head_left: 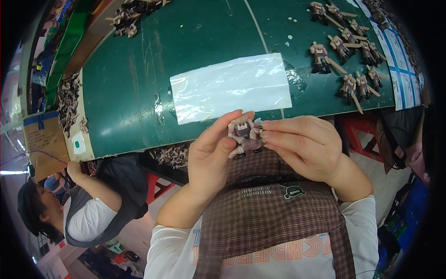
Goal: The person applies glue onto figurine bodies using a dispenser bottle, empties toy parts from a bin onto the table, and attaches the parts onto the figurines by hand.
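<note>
A small toy figure (pixel 243 135) in flesh tones and dark brown is held up just in front of the table's near edge. My left hand (pixel 206 153) is closed around it, with the thumb along its side and fingers behind. At the figure's right side, my right hand (pixel 306 144) pinches a small pale-blue scrap (pixel 258 121) between thumb and fingertips. That scrap is too small to name, and the fingers partly cover it. Beyond my hands a white plastic sheet (pixel 227 90) lies flat on the green table (pixel 125 93).
Several similar figures (pixel 319 58) with flat tan sticks lie at the far right, beside printed sheets (pixel 402 69). More parts are heaped at the far left (pixel 126 21) and left edge (pixel 69 100). A co-worker (pixel 88 209) sits left beside a cardboard box (pixel 46 142). Red stools (pixel 364 139) stand below.
</note>
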The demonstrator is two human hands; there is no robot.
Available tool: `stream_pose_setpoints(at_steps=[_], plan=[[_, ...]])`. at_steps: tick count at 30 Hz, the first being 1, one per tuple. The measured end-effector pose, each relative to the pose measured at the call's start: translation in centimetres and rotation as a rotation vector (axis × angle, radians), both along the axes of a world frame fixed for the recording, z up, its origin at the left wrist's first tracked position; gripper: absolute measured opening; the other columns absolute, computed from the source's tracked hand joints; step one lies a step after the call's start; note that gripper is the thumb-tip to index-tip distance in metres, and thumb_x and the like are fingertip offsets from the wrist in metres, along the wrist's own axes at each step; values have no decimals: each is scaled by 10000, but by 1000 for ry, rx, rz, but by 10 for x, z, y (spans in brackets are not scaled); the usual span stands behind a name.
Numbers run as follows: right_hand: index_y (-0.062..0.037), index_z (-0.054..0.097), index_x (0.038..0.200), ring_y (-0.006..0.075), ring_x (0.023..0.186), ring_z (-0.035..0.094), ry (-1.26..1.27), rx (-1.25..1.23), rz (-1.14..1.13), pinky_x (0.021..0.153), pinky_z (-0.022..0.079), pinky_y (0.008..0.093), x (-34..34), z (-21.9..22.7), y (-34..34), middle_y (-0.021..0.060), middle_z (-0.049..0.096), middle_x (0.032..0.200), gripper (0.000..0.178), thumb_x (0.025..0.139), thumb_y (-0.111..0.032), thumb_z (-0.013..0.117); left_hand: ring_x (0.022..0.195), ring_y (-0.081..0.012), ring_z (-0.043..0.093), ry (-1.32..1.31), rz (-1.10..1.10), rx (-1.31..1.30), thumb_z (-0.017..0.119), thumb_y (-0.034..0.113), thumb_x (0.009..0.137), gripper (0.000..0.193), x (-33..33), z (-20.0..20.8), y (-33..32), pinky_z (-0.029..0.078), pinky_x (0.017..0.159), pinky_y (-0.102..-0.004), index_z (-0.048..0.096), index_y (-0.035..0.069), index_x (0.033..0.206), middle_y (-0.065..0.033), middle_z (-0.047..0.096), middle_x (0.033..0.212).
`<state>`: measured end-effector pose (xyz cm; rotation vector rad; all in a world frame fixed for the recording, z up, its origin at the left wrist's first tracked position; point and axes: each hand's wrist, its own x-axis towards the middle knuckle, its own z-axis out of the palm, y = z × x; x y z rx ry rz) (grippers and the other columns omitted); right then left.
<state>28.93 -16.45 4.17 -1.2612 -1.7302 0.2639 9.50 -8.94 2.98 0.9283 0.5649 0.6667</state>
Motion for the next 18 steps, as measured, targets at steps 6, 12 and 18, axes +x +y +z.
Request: stream_pose_setpoints(at_steps=[6,12,18], plan=[[-49,701,1015,200,736,669,4,-11,-58,592,507,289,10,-12,-11,76,686,950,326,697,-76,766,1182,-254,551,12,35,-97,541,193,972,443,18,-9,-15,428,1021,-372,458,-12,1356,-190,529,1332],[-50,675,1049,175,823,627,-147,86,-102,616,500,284,7,-23,-18,52,613,919,337,746,-190,719,1197,-246,537,114,15,-301,488,177,1000,420,28,1,-29,416,1035,-370,436,-12,1371,-185,522,1341],[-9,711,933,180,883,637,-399,345,-164,651,536,243,6,-28,-25,56,637,962,272,712,-166,737,1133,-183,572,113,-30,-323,586,204,947,513,16,0,-39,468,983,-349,414,10,1390,-118,566,1274]])
